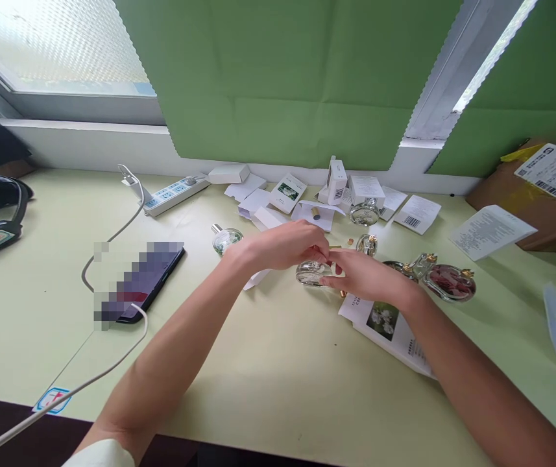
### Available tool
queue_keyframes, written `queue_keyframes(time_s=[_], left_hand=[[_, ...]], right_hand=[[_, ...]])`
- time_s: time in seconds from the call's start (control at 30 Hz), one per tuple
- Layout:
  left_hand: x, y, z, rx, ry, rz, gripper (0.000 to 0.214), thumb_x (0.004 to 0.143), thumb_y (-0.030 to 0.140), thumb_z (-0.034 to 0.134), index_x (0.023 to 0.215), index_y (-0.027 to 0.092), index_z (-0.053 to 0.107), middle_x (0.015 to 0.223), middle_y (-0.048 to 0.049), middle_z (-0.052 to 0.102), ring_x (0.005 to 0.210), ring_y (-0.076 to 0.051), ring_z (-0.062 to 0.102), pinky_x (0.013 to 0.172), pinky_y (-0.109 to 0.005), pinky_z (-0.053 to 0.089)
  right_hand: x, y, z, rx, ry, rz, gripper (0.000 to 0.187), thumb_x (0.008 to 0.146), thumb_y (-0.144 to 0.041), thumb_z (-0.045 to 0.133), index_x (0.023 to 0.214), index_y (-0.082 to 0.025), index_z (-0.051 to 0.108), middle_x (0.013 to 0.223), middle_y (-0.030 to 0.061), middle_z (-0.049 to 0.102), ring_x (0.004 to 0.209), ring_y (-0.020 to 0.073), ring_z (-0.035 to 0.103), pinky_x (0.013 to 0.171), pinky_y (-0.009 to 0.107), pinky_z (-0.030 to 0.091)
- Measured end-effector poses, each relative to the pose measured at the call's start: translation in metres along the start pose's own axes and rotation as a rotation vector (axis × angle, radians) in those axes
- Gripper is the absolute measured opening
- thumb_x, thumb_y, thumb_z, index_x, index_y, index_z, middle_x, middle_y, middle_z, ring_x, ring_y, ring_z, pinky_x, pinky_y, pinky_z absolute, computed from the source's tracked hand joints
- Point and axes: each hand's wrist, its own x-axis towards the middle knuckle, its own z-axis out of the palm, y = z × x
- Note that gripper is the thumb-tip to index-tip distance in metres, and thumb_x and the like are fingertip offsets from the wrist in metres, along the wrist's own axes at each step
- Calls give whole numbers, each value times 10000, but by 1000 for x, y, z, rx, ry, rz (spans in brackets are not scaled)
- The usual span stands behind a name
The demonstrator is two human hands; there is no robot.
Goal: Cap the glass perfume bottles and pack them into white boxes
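Observation:
My left hand [282, 245] and my right hand [362, 275] meet over a small round clear glass bottle [311, 273] lying on the pale green table [268, 363]. My left fingers are pinched above the bottle's top, on something I cannot make out. My right fingers close against the bottle's right side. A small gold cap [335, 247] shows just behind my hands. Another round glass bottle [225, 239] lies to the left of my left hand.
Several glass bottles [446, 280] lie at the right. White boxes [365, 189] and paper leaflets [385, 324] are scattered at the back and under my right wrist. A phone [144, 279] on a cable and a power strip [176, 192] lie left. A cardboard box [540, 207] stands at the right.

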Motion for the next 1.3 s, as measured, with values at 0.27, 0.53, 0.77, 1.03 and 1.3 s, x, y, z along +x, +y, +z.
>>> queue_keyframes(time_s=[0.27, 0.53, 0.77, 1.03, 1.3], left_hand=[[0, -4, 3, -63, -48, -96, 264, 949, 241, 459, 1031, 223, 709, 1031, -22, 711, 866, -133, 621, 648, -232, 387], [1, -12, 6, -142, -81, -140, 247, 954, 266, 443, 1020, 223, 677, 1025, -24, 702, 829, -121, 607, 623, -226, 376], [2, -16, 4, -173, -108, -140, 251, 939, 337, 474, 1010, 218, 684, 992, -30, 703, 788, -122, 592, 613, -224, 368], [3, -12, 1, -220, -136, -217, 290, 917, 389, 488, 1014, 210, 694, 1023, -33, 703, 807, -131, 593, 619, -227, 368], [4, -14, 0, -275, -135, -256, 322, 880, 463, 537, 967, 210, 715, 958, -25, 704, 779, -129, 580, 602, -225, 358]], right_hand=[[0, -3, 1, -22, 8, 2, 218, 878, -380, 538, 1026, -225, 580, 991, 52, 655, 859, 213, 581, 658, 294, 378], [-1, -3, -1, -25, 11, 5, 153, 863, -349, 562, 936, -215, 569, 971, 52, 644, 877, 213, 594, 664, 279, 381], [1, -3, -1, -32, 7, 26, 155, 869, -349, 566, 937, -210, 565, 971, 61, 653, 895, 222, 607, 671, 280, 393], [-1, -4, -2, -26, -8, 66, 198, 887, -395, 534, 946, -207, 551, 955, 69, 638, 888, 224, 604, 665, 284, 391], [0, -3, -1, -39, -27, 74, 226, 896, -410, 527, 969, -196, 542, 1002, 82, 638, 917, 230, 598, 685, 292, 400]])
